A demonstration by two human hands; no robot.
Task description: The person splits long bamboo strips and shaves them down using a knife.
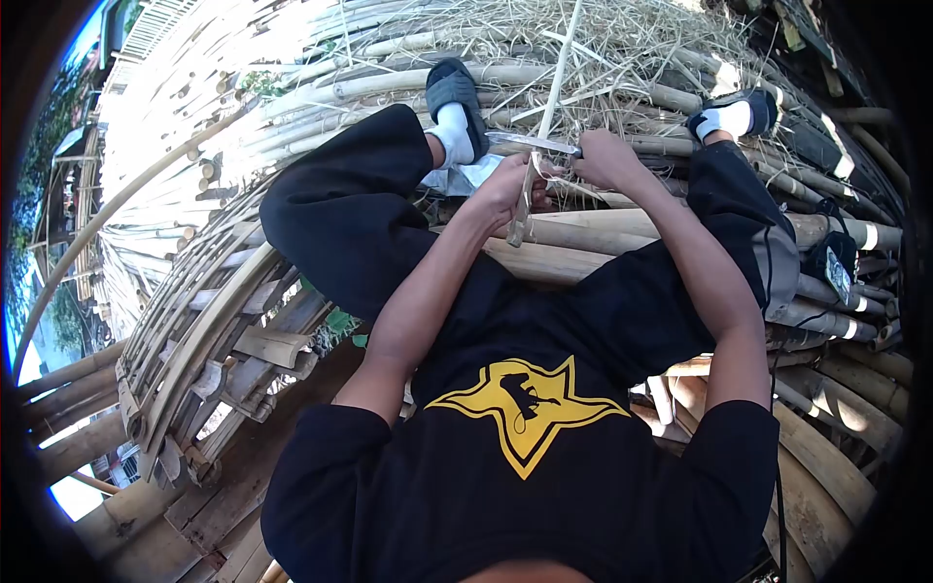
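I see the left hand (pixel 505 189) with its fingers curled around a bamboo strip (pixel 521 220), whose near end sticks out below the fist, above the bamboo poles (pixel 564 233). The fingers cover its middle, and I can't tell whether it joins the long pale strip (pixel 562 73) running up and away beyond the knife, because that one leaves my view at the top. The right hand (pixel 607 160) is closed on a knife (pixel 544 144); its handle is mostly hidden in the fist, and the blade points left, across the space just beyond the left hand. Where edge meets strip is too small for me to make out.

Fine shavings (pixel 632 44) cover the far right part of the poles. Glare washes out the far left part, so the ends there blur together. Between the left sandal (pixel 450 92) and the left hand I get a crumpled whitish sheet (pixel 473 177), partly covered. Near the poles' right edge sits a dark object (pixel 836 257), perhaps a bag, with a pale patch too small to read. The black shirt (pixel 389 505) carries a yellow star (pixel 520 428) with a dark figure inside, the clearest mark I have.
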